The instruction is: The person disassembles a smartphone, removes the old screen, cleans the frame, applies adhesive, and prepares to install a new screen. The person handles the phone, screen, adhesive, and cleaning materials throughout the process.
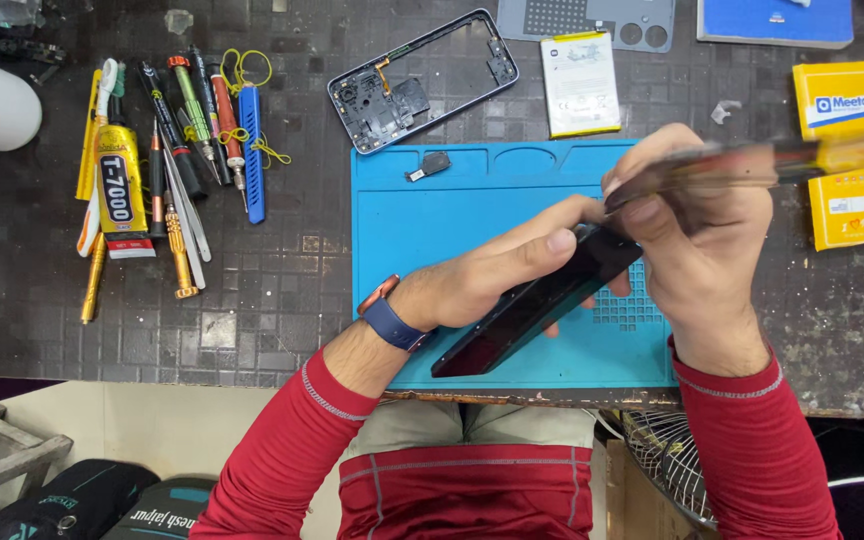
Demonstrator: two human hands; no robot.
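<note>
Left hand [497, 275] grips phone [532, 300] tilted over mat [472, 200]; right hand [697, 230] pinches a screwdriver [752, 165] (blurred) at its top edge.

My left hand [492, 275] reaches in from the lower left, palm turned inward, fingers curled shut and thumb stretched flat toward the right. My right hand [697, 235] comes down from the lower right, wrist bent, fingers bunched in a tight pinch near the left thumb tip. Both forearms wear red sleeves; a blue band circles my left wrist.
</note>
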